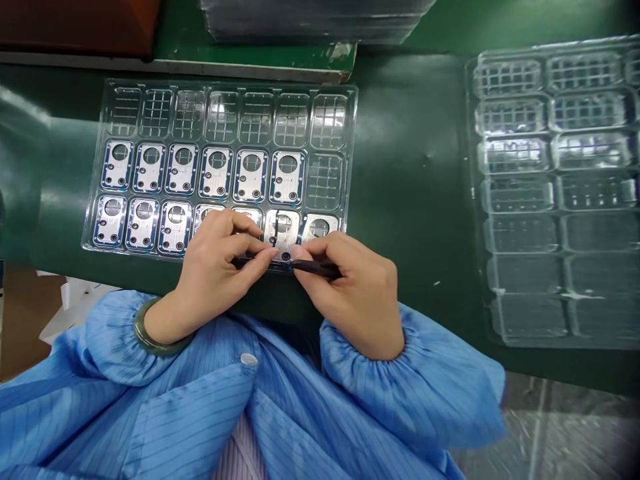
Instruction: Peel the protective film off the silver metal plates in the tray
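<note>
A clear compartment tray [355,167] holds two rows of silver plates with blue edges, such as one plate [175,230] in the front row. Over that row's right part, my left hand [220,260] has thumb and index finger pinched near a thin black strip [277,228], which stands out across a plate. Whether the fingertips grip the strip is too small to tell. My right hand [350,287] is closed around a dark pen-like tool [317,268], its tip at the tray's front edge, close to the left fingertips.
Clear trays [560,213] lie at the right with several compartments. Behind the plate tray is a green board [310,57] with a pale edge, a grey stack [315,20] on it and a brown box [75,27] at the left. White papers [75,300] show at lower left.
</note>
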A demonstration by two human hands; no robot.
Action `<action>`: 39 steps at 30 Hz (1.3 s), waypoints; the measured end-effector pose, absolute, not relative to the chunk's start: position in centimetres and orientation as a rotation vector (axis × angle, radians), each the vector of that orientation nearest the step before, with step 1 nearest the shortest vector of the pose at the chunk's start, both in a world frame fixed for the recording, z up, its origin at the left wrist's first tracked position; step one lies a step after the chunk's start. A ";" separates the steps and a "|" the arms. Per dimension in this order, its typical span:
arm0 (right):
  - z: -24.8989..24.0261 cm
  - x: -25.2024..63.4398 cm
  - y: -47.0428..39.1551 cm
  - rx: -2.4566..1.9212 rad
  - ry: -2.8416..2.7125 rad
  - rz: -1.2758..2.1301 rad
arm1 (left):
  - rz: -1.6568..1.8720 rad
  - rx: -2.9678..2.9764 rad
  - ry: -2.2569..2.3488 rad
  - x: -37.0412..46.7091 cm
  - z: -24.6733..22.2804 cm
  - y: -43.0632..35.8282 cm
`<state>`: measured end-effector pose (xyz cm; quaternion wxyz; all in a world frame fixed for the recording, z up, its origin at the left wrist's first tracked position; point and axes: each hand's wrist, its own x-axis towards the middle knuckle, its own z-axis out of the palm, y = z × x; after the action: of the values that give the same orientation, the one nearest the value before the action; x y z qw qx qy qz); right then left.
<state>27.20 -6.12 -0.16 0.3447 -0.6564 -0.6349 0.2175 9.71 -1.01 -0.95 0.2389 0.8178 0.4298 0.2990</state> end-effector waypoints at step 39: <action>-0.3 26.6 -5.8 -1.736 -1.729 0.419 | 0.801 2.303 1.163 9.6 -1.0 -1.0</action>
<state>26.58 -5.83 -0.33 0.3220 -0.6612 -0.6586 0.1595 9.62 -1.03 -1.00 0.2180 0.8320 0.4202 0.2894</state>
